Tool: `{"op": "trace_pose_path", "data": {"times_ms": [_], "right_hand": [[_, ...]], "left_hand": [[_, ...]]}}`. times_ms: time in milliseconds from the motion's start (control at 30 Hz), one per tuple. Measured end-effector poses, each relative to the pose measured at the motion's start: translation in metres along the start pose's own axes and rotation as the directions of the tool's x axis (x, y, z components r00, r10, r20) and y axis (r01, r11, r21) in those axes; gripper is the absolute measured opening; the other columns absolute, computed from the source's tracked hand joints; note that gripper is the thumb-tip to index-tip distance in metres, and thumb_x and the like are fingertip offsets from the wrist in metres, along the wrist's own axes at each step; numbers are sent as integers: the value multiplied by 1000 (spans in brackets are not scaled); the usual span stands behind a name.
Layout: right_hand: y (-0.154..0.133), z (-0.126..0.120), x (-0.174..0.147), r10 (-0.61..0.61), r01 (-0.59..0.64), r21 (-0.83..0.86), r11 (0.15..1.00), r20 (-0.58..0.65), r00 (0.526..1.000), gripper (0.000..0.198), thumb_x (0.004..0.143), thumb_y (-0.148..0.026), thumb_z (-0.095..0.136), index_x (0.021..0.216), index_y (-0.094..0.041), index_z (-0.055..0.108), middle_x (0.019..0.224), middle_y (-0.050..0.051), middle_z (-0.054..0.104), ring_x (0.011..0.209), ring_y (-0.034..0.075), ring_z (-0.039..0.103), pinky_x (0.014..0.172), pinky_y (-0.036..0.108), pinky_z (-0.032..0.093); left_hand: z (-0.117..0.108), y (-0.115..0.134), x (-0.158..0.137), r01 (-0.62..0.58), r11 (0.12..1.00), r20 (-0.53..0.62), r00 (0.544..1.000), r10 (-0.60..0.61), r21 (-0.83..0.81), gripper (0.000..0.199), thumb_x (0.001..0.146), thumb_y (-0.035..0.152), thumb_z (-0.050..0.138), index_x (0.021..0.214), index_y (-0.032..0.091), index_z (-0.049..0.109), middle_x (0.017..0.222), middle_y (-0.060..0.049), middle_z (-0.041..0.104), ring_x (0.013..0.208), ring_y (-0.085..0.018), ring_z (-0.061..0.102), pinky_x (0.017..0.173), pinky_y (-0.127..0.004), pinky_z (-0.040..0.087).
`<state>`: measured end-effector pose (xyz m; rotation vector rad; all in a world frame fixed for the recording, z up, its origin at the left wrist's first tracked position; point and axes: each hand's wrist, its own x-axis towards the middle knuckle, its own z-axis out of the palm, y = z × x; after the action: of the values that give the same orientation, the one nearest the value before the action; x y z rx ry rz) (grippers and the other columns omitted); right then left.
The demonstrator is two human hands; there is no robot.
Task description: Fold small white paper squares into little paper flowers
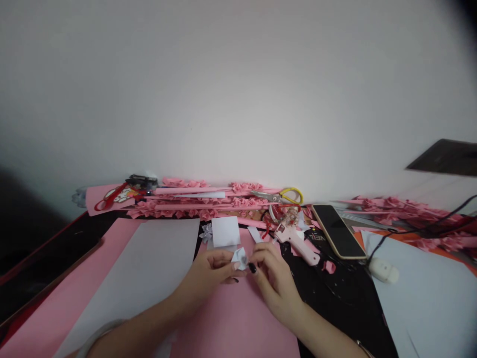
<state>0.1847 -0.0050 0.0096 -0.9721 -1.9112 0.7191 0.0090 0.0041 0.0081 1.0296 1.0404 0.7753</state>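
Between finger and thumb, my left hand (216,266) holds a small white folded-paper flower (239,257). My right hand (274,278) is closed in a pinch at the flower's right edge, with dark nail polish on the thumb. Both hands are above a pink paper sheet (238,323). Just beyond them lies a square white paper piece (225,231), and left of it sits a finished-looking white paper flower (206,232). A pale pink glue gun (297,241) rests to the right of my right hand.
Pink paper flower stems (208,204) lie along the wall, with yellow-handled scissors (279,197) and red-handled scissors (112,195) among them. A phone (339,231) and a white plug-like device (383,270) with a cable are at right. Large white sheets (149,278) flank the hands.
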Motion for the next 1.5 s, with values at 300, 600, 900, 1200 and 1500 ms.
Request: {"op": "trace_pose_path", "data": {"times_ms": [300, 600, 900, 1200, 1500], "right_hand": [[9, 4, 0, 131, -104, -159, 982, 172, 976, 24, 87, -16, 39, 64, -19, 40, 61, -1, 45, 56, 13, 41, 52, 23, 33], [9, 4, 0, 37, 2, -184, 983, 204, 978, 22, 87, -11, 34, 67, -19, 41, 62, 0, 48, 54, 13, 41, 49, 24, 34], [17, 4, -2, 93, -72, -198, 978, 102, 990, 22, 89, -16, 31, 68, -21, 37, 63, 0, 44, 56, 14, 42, 51, 25, 34], [8, 2, -1, 69, -38, -162, 986, 192, 979, 22, 87, -16, 42, 65, -19, 41, 64, 0, 47, 57, 13, 45, 53, 24, 34], [11, 1, 2, 199, -195, -45, 980, 135, 971, 30, 90, -25, 36, 61, -19, 37, 56, -4, 38, 53, 11, 36, 51, 22, 28]], "left_hand": [[3, -1, -2, -5, 1000, 84, 996, 6, -4, 32, 69, 36, 67, 94, 15, 66, 82, -7, 72, 78, -21, 67, 69, -29, 49], [2, -3, 1, 30, 998, 90, 996, -26, -54, 41, 65, 37, 71, 99, 15, 62, 79, -7, 71, 73, -21, 67, 67, -31, 49], [2, -6, -1, -55, 995, 137, 990, 43, 87, 20, 75, 35, 60, 78, 16, 66, 73, -3, 69, 71, -17, 64, 65, -26, 47], [1, -7, -1, -121, 988, 168, 980, 104, 94, 14, 72, 28, 64, 74, 15, 61, 67, -2, 66, 64, -15, 62, 62, -25, 47], [1, -15, 0, -151, 954, 124, 985, 122, 258, 14, 77, 28, 55, 77, 14, 60, 63, -1, 63, 60, -15, 61, 57, -25, 46]]}}
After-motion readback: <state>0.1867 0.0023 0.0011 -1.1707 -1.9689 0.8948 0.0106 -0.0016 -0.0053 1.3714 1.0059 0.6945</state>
